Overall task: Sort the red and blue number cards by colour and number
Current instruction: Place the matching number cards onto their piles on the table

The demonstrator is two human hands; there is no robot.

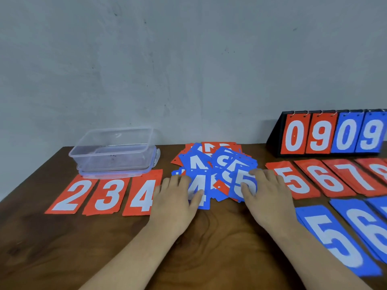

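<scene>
A loose heap of red and blue number cards point(211, 162) lies in the middle of the wooden table point(62, 248). My left hand point(176, 201) rests flat on a blue 4 card point(203, 185) at the heap's front. My right hand point(266, 195) lies with straight fingers on a blue 5 card point(244, 181). Red cards 2 point(70, 194), 3 point(106, 195) and 4 point(143, 193) lie in a row to the left. Red 5 point(293, 180), 6 point(326, 177) and 7 point(356, 176) lie to the right. Blue 5 point(333, 237) and blue 6 point(368, 227) lie in front of them.
A clear plastic box point(114, 152) sits on its lid behind the red 2, 3 and 4. A black flip scoreboard point(333, 133) showing 0 9 0 9 stands at the back right against the grey wall. Bare wood lies at the front left.
</scene>
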